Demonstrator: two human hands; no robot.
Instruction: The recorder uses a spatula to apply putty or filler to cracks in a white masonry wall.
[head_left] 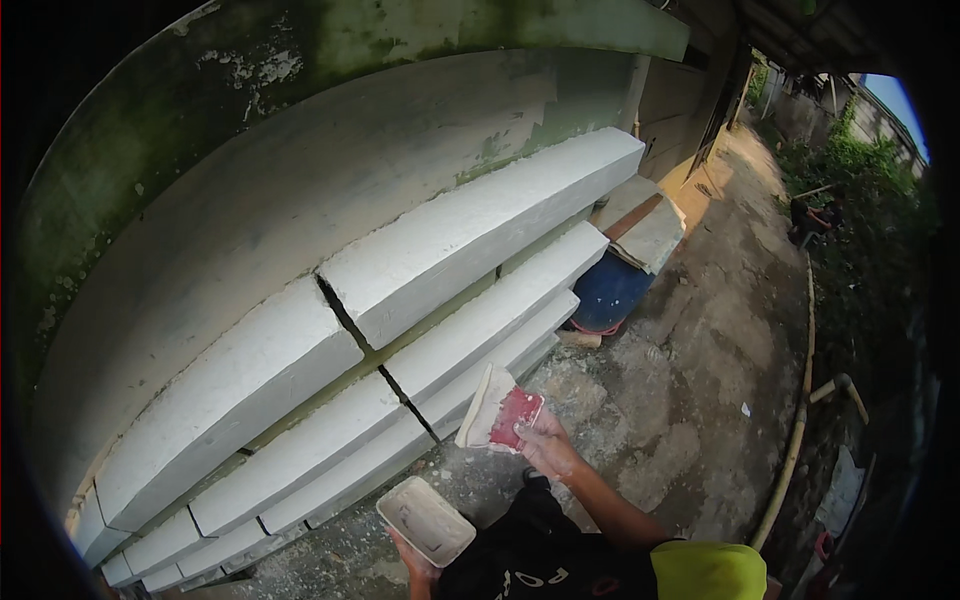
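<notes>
My right hand [548,450] is closed round the red part of a broad scraper [488,408], whose pale blade is smeared with white paste. The scraper is held up close to the end of the lower white blocks, and I cannot tell whether it touches them. My left hand [415,556] grips a shallow rectangular tub [428,522] by its lower left side, its inside coated with greyish-white residue. Ahead lie long white blocks [480,235] in stepped rows against the wall, with dark gaps between some of them. White smears mark my right fingers.
A mossy, peeling wall [330,140] rises behind the blocks. Past their right end stands a blue barrel [612,292] with a grey board [645,225] on top. A stained concrete path [720,330] runs away along the right, edged by a long pole [797,440] and green plants [865,185].
</notes>
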